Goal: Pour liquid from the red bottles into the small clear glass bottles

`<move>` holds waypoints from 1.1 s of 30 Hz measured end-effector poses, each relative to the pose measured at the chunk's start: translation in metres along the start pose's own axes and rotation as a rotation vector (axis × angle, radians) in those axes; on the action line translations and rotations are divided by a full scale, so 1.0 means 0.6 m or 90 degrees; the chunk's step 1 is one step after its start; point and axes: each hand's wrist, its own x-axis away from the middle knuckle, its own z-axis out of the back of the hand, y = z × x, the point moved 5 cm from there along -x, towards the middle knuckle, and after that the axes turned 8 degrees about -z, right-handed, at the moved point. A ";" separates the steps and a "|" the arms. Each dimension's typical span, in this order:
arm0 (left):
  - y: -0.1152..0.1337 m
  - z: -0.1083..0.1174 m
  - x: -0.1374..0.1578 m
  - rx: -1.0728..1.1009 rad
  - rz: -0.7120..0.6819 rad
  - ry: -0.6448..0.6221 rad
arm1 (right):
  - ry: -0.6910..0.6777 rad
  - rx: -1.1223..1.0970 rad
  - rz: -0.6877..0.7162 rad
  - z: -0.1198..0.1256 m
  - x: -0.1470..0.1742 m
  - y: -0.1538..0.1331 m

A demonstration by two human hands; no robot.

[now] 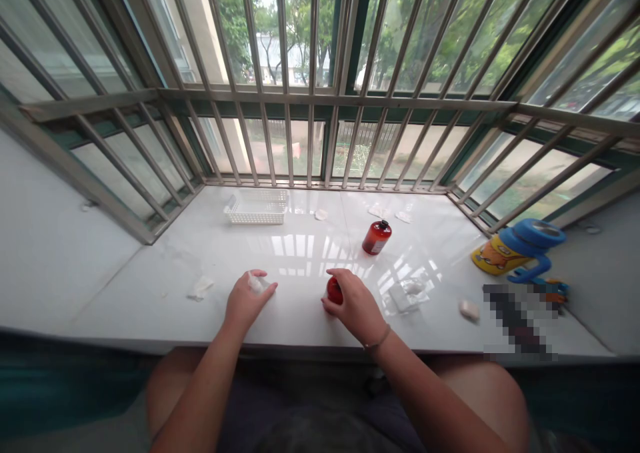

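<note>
Both arms angle inward. The left hand curls around a white tissue; the right hand grips a red bottle.

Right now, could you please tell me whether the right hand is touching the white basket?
No, the right hand is around a red item, well away from the basket.

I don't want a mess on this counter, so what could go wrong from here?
The right hand might tip the red container it grasps, perhaps over the counter's nearby front edge. Reaching forward, that hand could knock the black-topped red bottle just beyond it. The clear packaging to its right could also get dragged by the arm.
</note>
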 end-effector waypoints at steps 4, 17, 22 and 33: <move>0.002 0.001 0.001 0.005 0.007 -0.006 | 0.066 -0.031 0.005 -0.012 0.015 0.010; 0.002 0.001 0.001 0.005 -0.015 -0.013 | 0.205 -0.053 0.045 -0.038 0.034 0.036; -0.001 0.000 0.000 0.003 -0.045 -0.015 | 0.160 0.005 0.078 -0.018 0.052 0.040; -0.005 0.001 0.001 -0.014 -0.078 -0.020 | 0.403 0.292 -0.078 0.135 0.115 0.207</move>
